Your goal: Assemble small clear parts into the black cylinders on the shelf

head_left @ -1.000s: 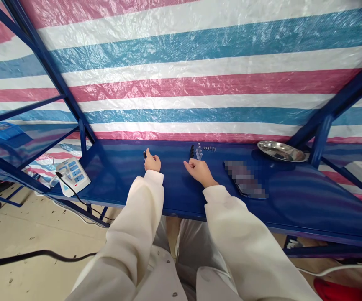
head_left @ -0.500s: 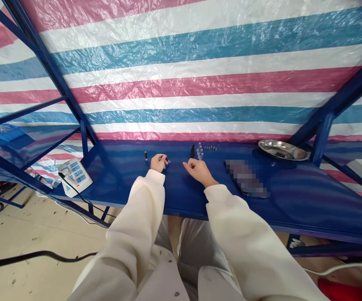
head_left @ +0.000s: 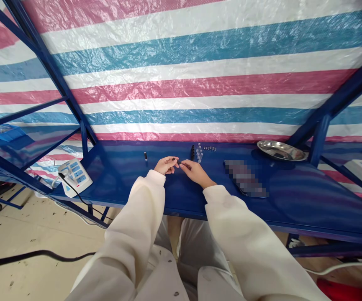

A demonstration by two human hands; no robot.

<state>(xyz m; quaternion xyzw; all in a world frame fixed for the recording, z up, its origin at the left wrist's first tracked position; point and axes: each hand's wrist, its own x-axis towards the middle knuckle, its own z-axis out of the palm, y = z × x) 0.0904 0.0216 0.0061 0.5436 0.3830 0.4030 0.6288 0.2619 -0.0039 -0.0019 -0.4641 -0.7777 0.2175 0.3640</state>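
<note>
My left hand (head_left: 166,166) is closed in a pinch around a small dark tube (head_left: 177,161), with the fingers hiding much of it. My right hand (head_left: 195,169) meets it from the right, thumb and fingertips closed on the tube's near end. To the left of my hands a similar small clear tube with a black cap (head_left: 146,156) stands upright on the blue table. Just beyond my right hand are a row of black caps (head_left: 192,153), several small clear tubes (head_left: 199,152) and a row of small shiny metal pieces (head_left: 210,149).
A blurred-out phone-like slab (head_left: 246,177) lies right of my hands on the blue table (head_left: 293,188). Behind it rests an oval metal tray (head_left: 281,151). A white power strip (head_left: 75,177) with a black cord sits at the left end. Striped sheeting (head_left: 183,88) hangs at the back.
My hands have come together. The left moved slightly right with the tube, and the right hand has closed its fingertips on the tube's end.
</note>
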